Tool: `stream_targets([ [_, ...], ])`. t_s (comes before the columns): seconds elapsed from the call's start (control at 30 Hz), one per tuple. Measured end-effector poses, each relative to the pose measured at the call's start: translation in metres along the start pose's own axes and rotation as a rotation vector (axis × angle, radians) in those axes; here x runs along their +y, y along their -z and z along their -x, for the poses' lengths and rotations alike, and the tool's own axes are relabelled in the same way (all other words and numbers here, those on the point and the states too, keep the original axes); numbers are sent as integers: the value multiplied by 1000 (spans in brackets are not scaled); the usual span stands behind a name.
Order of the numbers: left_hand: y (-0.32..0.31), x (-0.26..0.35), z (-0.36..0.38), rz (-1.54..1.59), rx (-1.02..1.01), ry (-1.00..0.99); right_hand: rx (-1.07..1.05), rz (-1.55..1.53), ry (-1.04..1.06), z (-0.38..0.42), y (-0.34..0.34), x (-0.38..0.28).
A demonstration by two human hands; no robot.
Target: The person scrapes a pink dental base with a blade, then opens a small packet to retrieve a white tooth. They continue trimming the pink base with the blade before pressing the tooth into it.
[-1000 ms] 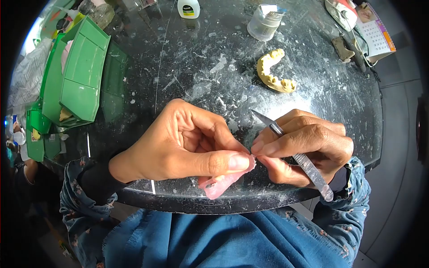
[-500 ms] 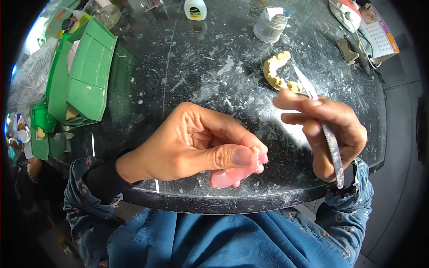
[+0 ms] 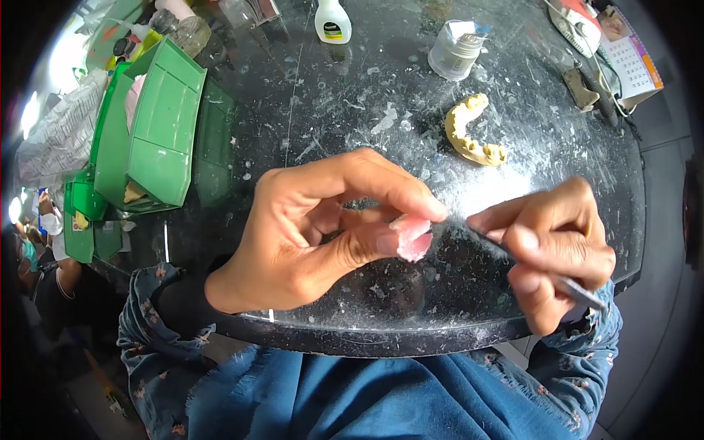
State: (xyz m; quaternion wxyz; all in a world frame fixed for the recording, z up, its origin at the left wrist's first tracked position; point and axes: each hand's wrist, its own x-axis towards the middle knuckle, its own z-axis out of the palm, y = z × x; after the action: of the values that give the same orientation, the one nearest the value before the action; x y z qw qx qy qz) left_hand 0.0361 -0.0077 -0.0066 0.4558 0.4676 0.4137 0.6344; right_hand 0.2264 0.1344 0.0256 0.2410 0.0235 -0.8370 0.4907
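Observation:
My left hand (image 3: 308, 235) pinches a pink denture piece (image 3: 414, 240) between thumb and fingers, above the front of the bench. Its uneven edge pokes out past the thumb; the rest is covered by my hand. To the right, my right hand (image 3: 561, 253) is closed around a slim metal knife (image 3: 581, 292). The knife lies slantwise through the fingers, its tip towards the denture piece but apart from it. Beyond both hands, a yellowish horseshoe-shaped dental cast (image 3: 460, 139) with teeth rests on the bench.
Green plastic bins (image 3: 165, 125) stand at the left on the dark, white-smudged bench (image 3: 352, 110). A clear jar (image 3: 456, 55) and a white bottle (image 3: 333, 22) are at the back. A desk calendar (image 3: 632, 66) stands at the far right. Another person's arm (image 3: 67, 275) shows far left.
My left hand has risen and turned the denture piece edge-on. My right hand has rotated, swinging the knife from pointing away from me to pointing left.

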Motion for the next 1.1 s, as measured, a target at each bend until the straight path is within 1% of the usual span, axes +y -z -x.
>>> stream_targets([
  [0.1, -2, 3, 0, -119, 23, -96, 63, -161, 83, 3, -7, 7],
  [0.2, -1, 0, 0, -178, -1, -169, 98, -244, 89, 6, -12, 9],
  [0.27, -4, 0, 2, -115, 35, -127, 111, -229, 81, 6, -15, 9],
  [0.47, -2, 6, -1, -114, -46, -89, 68, -192, 63, 4, -10, 8],
  [0.63, -2, 3, 1, -68, -46, -73, 99, -151, 32, 4, -12, 7],
  [0.83, -2, 4, 1, -66, -53, -48, 81, -125, -12, 3, -10, 7],
  [0.97, -1, 7, 1, -79, -66, -31, 104, -224, 10, 4, -12, 8],
  [1.1, -8, 8, 2, 55, 39, 56, 109, -353, -29, 2, -11, 11],
])
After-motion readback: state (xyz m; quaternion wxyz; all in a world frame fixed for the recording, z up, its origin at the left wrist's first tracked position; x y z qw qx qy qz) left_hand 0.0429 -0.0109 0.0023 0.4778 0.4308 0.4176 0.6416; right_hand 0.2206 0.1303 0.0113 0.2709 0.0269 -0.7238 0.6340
